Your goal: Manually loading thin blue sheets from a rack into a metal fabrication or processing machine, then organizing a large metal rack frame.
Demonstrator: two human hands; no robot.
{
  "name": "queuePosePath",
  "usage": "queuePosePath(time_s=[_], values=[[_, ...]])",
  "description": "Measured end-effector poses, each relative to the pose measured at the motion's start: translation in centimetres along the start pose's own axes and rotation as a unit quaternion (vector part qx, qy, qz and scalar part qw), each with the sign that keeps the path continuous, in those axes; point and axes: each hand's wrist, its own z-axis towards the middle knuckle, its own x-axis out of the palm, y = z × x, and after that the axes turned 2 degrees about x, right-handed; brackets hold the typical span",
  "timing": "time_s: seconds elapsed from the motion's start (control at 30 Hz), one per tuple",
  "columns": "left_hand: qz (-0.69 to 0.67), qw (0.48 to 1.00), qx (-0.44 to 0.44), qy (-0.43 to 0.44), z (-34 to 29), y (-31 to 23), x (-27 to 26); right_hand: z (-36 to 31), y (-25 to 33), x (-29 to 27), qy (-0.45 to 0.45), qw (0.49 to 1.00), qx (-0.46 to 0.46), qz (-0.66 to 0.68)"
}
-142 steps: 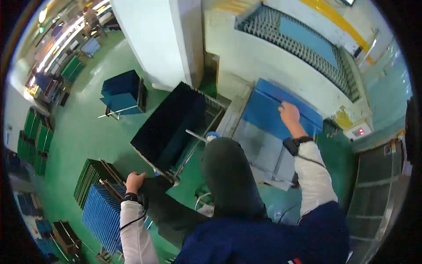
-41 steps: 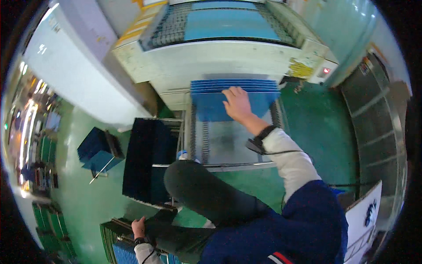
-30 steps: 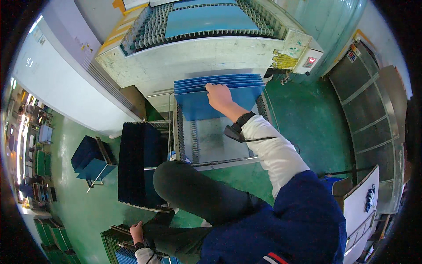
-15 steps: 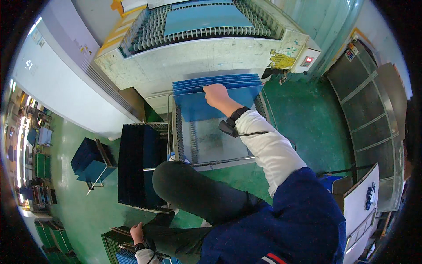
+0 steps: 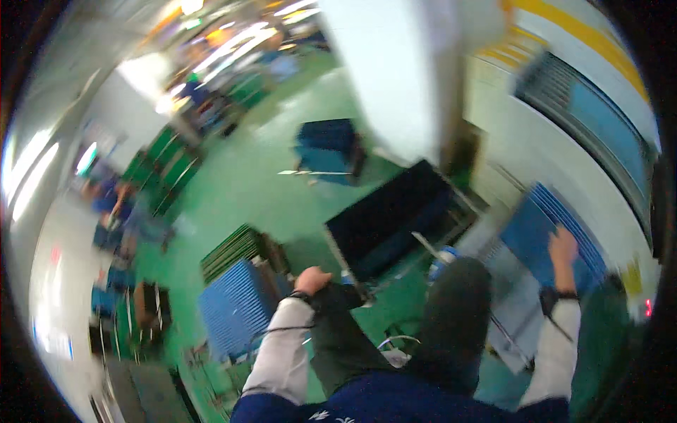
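My right hand (image 5: 563,245) is closed over the upper edge of a blue panel (image 5: 525,229), the nearest of several standing upright in a row. These panels stand in a metal-framed rack (image 5: 509,331) at the right, before the pale machine. My left hand (image 5: 312,280) rests on my left knee beside a stack of ribbed-looking blue panels (image 5: 236,310); motion blur hides how its fingers lie. A rack of black panels (image 5: 391,218) stands between my two hands.
The pale machine (image 5: 564,151) with a blue sheet (image 5: 610,120) on its top bounds the right. A white column (image 5: 395,77) rises behind the black panels. Farther off are another dark-blue stack (image 5: 328,144), green racks (image 5: 166,162) and a person in blue (image 5: 116,201).
The view has swung left, bringing the left hand, more racks and the distant person into sight. My right hand stays at the blue panel's upper edge; my left stays on the knee.
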Motion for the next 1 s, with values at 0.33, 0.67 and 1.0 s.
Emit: queuePosePath(time_s=[0.33, 0.67, 1.0], values=[[-0.053, 0.998, -0.031, -0.01, -0.9, 0.7, 1.1, 2.4, -5.5, 5.7, -0.014, 0.996, -0.061, -0.056], [-0.078, 0.996, -0.043, -0.018, -0.8, 0.0, 0.8, 3.6, -5.8, 4.5, 0.004, 0.994, -0.081, -0.072], [-0.08, 0.996, -0.032, 0.01, -2.6, -1.0, -1.1, 7.1, -8.9, 0.1, -0.006, 0.993, -0.083, -0.087]])
